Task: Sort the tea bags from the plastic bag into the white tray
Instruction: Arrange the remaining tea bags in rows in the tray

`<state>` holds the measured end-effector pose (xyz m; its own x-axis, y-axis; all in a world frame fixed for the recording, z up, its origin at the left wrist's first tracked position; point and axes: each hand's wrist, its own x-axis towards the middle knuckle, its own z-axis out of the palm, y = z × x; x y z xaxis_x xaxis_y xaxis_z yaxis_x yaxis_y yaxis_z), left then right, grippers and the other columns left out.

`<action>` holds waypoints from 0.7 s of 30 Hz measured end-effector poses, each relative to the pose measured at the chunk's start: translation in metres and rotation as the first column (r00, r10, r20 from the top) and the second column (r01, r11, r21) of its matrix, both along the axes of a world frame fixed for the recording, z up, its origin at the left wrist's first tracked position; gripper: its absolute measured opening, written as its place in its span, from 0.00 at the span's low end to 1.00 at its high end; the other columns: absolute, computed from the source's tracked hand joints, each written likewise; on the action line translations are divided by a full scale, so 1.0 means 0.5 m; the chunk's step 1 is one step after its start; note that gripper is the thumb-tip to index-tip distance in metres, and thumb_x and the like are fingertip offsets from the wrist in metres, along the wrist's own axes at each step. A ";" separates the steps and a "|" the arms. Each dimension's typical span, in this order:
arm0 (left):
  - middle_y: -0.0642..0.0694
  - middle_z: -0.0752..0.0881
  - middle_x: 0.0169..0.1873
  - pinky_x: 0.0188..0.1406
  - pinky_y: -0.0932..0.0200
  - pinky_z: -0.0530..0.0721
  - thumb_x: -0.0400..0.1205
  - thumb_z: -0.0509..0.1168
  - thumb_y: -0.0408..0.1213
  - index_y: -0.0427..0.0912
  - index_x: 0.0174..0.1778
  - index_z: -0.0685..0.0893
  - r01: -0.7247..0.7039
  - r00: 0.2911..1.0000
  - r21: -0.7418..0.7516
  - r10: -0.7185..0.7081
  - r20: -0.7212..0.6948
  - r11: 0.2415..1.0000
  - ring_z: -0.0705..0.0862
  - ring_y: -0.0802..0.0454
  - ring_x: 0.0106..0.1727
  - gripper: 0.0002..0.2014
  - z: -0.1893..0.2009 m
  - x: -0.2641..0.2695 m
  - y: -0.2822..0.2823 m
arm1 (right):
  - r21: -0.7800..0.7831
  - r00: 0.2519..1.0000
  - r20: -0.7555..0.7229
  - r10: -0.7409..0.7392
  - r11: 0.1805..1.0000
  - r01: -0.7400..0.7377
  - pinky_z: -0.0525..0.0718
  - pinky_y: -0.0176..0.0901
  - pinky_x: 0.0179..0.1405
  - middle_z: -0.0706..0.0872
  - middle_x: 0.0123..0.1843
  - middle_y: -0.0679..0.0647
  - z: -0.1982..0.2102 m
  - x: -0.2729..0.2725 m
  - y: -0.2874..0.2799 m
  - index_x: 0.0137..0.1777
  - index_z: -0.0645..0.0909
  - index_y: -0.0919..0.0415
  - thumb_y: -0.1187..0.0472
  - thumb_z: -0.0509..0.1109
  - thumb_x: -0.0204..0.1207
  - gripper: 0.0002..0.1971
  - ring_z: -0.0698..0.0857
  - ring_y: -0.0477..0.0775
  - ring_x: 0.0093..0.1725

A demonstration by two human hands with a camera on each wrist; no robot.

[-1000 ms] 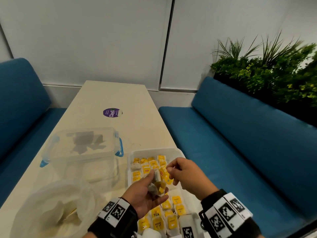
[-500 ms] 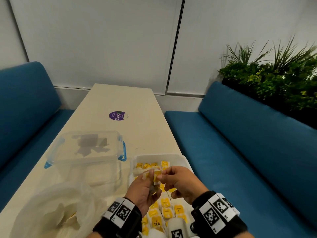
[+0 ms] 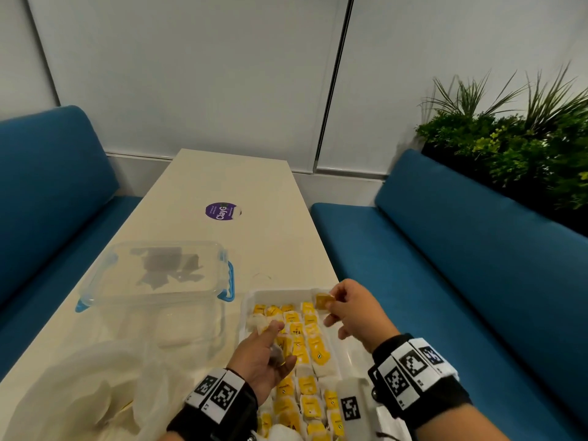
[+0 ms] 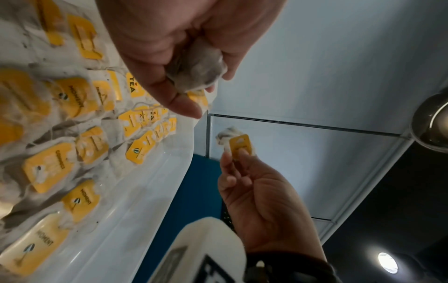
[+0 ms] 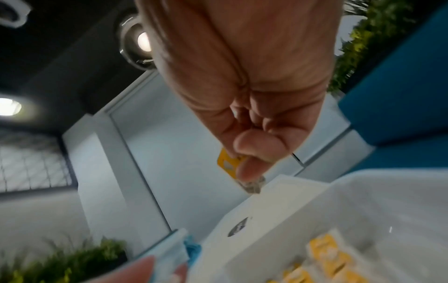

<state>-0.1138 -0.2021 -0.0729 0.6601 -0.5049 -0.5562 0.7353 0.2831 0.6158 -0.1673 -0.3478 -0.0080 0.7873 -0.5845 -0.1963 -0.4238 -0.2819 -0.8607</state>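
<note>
Left hand [image 3: 265, 358] is cupping a spare tea bag [image 4: 196, 70] in curled fingers over the tray's [image 3: 245, 316] near-middle rows. Right hand [image 3: 353, 313] is pinching a bag [image 3: 323, 302] by its yellow tag above the tray's far right corner; best lowering it flat, tag up, into that free corner slot before letting go.

A clear lidded container [image 3: 152, 281] with blue clips sits on the counter [image 3: 229, 179]. A purple sticker [image 3: 222, 211] lies beyond it. Blue benches [image 3: 461, 265] flank the counter; plants [image 3: 515, 148] stand behind.

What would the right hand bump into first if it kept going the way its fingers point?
Probably the far rim of the white tray: the right hand, pinching a tea bag, points at that corner. Its height is unclear, so it might pass above.
</note>
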 end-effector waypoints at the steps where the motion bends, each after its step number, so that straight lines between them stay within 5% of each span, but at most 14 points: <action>1: 0.50 0.63 0.12 0.24 0.59 0.85 0.83 0.63 0.36 0.38 0.57 0.78 0.012 1.000 0.000 -0.012 -0.012 1.000 0.66 0.59 0.14 0.08 -0.004 0.001 -0.001 | -0.094 1.000 -0.019 0.013 0.995 -0.015 0.74 0.34 0.18 0.81 0.33 0.54 0.000 0.006 -0.012 0.42 0.75 0.59 0.72 0.63 0.78 0.07 0.78 0.43 0.24; 4: 0.43 0.71 0.24 0.22 0.58 0.86 0.83 0.61 0.29 0.36 0.57 0.78 0.056 0.997 -0.004 -0.056 -0.050 0.998 0.73 0.51 0.26 0.08 -0.004 0.004 -0.006 | -0.148 1.000 0.007 0.006 0.989 -0.005 0.72 0.25 0.19 0.81 0.31 0.49 0.002 0.032 -0.052 0.42 0.83 0.64 0.73 0.68 0.74 0.06 0.77 0.36 0.22; 7: 0.38 0.74 0.37 0.18 0.56 0.85 0.83 0.56 0.25 0.35 0.57 0.77 0.095 0.991 -0.007 -0.095 -0.097 0.995 0.76 0.43 0.35 0.09 -0.001 0.008 -0.012 | -0.084 0.998 0.021 -0.059 0.995 0.061 0.69 0.27 0.16 0.80 0.32 0.50 -0.002 0.061 -0.088 0.38 0.81 0.59 0.69 0.70 0.75 0.07 0.74 0.43 0.26; 9: 0.37 0.76 0.40 0.19 0.56 0.85 0.83 0.54 0.23 0.36 0.59 0.76 0.120 0.987 -0.024 -0.121 -0.103 0.993 0.79 0.42 0.37 0.12 0.001 0.012 -0.013 | -0.168 0.998 -0.055 -0.030 0.986 0.021 0.69 0.29 0.16 0.80 0.37 0.53 -0.019 0.084 -0.105 0.38 0.76 0.57 0.67 0.67 0.78 0.08 0.74 0.47 0.31; 11: 0.35 0.78 0.41 0.22 0.55 0.86 0.82 0.52 0.22 0.36 0.59 0.76 0.139 0.985 -0.038 -0.142 -0.101 0.990 0.81 0.41 0.38 0.13 0.000 0.017 -0.009 | -0.312 0.978 -0.203 0.042 0.944 -0.106 0.72 0.31 0.25 0.80 0.45 0.54 -0.041 0.103 -0.113 0.40 0.74 0.56 0.68 0.61 0.79 0.09 0.76 0.50 0.38; 14: 0.33 0.79 0.44 0.23 0.53 0.86 0.82 0.51 0.21 0.36 0.55 0.78 0.162 0.981 -0.043 -0.166 -0.099 0.986 0.82 0.41 0.39 0.13 -0.004 0.022 -0.001 | -0.419 0.871 -0.480 0.103 0.846 -0.330 0.74 0.38 0.43 0.80 0.53 0.58 -0.064 0.121 -0.113 0.51 0.77 0.60 0.69 0.56 0.80 0.08 0.75 0.53 0.47; 18: 0.32 0.79 0.41 0.20 0.53 0.86 0.81 0.52 0.20 0.35 0.50 0.78 0.152 0.983 -0.034 -0.154 -0.102 0.988 0.83 0.41 0.34 0.12 -0.014 0.029 0.009 | -0.306 0.660 -0.727 0.189 0.772 -0.558 0.74 0.35 0.33 0.80 0.56 0.62 -0.074 0.143 -0.102 0.57 0.77 0.62 0.68 0.58 0.81 0.09 0.84 0.58 0.53; 19: 0.32 0.78 0.42 0.19 0.53 0.85 0.81 0.52 0.20 0.35 0.49 0.77 0.144 0.983 -0.030 -0.147 -0.108 0.989 0.83 0.40 0.33 0.11 -0.016 0.031 0.010 | -0.293 0.616 -0.761 0.203 0.740 -0.606 0.78 0.36 0.38 0.81 0.57 0.60 -0.092 0.149 -0.113 0.60 0.77 0.61 0.67 0.61 0.80 0.10 0.85 0.57 0.52; 21: 0.31 0.78 0.42 0.18 0.53 0.85 0.80 0.53 0.20 0.34 0.50 0.77 0.138 0.983 -0.026 -0.140 -0.119 0.990 0.82 0.39 0.34 0.11 -0.018 0.033 0.012 | -0.329 0.565 -0.820 0.095 0.729 -0.600 0.86 0.49 0.50 0.86 0.59 0.54 -0.238 0.206 -0.228 0.61 0.79 0.54 0.61 0.75 0.67 0.22 0.88 0.59 0.52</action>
